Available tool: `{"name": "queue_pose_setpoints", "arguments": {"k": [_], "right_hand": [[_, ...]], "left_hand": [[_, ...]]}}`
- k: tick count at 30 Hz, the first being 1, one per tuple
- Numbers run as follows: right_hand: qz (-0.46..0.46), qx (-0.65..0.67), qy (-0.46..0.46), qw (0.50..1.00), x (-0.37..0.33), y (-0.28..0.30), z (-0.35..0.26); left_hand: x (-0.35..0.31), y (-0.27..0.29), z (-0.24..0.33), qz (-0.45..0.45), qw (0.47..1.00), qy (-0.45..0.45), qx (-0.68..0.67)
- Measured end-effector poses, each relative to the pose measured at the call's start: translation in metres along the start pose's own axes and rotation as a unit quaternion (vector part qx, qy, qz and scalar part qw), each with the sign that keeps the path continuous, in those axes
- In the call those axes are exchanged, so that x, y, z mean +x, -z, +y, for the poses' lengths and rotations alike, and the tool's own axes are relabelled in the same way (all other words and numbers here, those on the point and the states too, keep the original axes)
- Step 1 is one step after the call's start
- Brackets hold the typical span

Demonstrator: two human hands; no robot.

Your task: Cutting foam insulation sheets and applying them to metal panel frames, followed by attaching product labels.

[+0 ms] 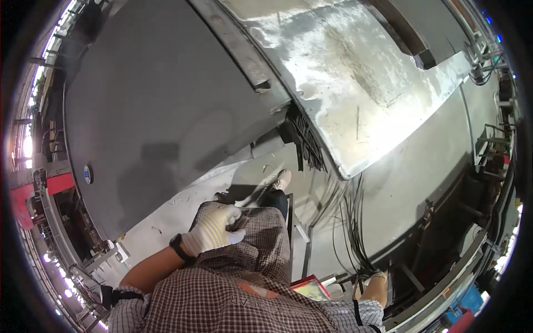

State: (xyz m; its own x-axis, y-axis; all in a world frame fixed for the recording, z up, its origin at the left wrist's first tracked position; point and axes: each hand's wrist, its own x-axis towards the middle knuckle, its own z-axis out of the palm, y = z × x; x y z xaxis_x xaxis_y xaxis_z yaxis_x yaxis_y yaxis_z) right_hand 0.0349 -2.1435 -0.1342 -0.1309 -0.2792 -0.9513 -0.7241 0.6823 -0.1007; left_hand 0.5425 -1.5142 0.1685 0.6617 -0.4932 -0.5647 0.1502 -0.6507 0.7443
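The left hand (210, 230) reaches in from the lower left, its forearm angled up and inward across the lap, the wrist nearly straight and ringed by a dark band (181, 247). It wears a pale knit glove with yellow stripes. Its fingers are curled, closed on a small dark piece (239, 223) that sticks out between the thumb and the fingertips, just above the checked apron (222, 288). The piece looks short, flat and nearly black; its far end is hidden by the glove, and its material is too small to tell.

The right arm stretches out low, well to the right of those fingers. Only a sliver of the right hand (380, 276) shows past the forearm, so I cannot tell whether its fingers are apart or together. Long, thin black strips (357, 244) lie in a loose, curving bundle, their near ends close by that hand; whether it grips them is unclear.

Ahead of the left fingers spreads a dark grey surface (161, 77); farther off to their right is a worn, shiny metal surface (355, 83), with a bunch of short black strips (307, 141) hanging at its corner.
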Motion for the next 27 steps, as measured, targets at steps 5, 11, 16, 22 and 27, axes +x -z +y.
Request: {"name": "queue_pose_setpoints", "arguments": {"k": [5, 11, 16, 22, 27], "right_hand": [[-0.134, 0.022, 0.153, 0.979, 0.024, -0.249, -0.212], [-0.282, 0.059, 0.214, 0.933, -0.027, -0.459, -0.357], [-0.470, -0.086, 0.128, 0.869, -0.083, -0.481, -0.243], [-0.685, -0.242, 0.197, 0.658, -0.363, -0.417, -0.159], [-0.460, -0.324, 0.519, 0.643, -0.428, -0.386, -0.124]], "left_hand": [[0.020, -0.018, 0.002, 0.070, 0.995, 0.058, -0.028], [0.055, -0.048, 0.040, 0.026, 0.998, 0.025, -0.059], [0.043, -0.073, 0.063, 0.061, 0.986, -0.005, -0.155], [0.030, -0.097, 0.101, 0.087, 0.933, 0.023, -0.348], [0.018, -0.131, 0.106, 0.139, 0.972, -0.141, -0.124]]}}
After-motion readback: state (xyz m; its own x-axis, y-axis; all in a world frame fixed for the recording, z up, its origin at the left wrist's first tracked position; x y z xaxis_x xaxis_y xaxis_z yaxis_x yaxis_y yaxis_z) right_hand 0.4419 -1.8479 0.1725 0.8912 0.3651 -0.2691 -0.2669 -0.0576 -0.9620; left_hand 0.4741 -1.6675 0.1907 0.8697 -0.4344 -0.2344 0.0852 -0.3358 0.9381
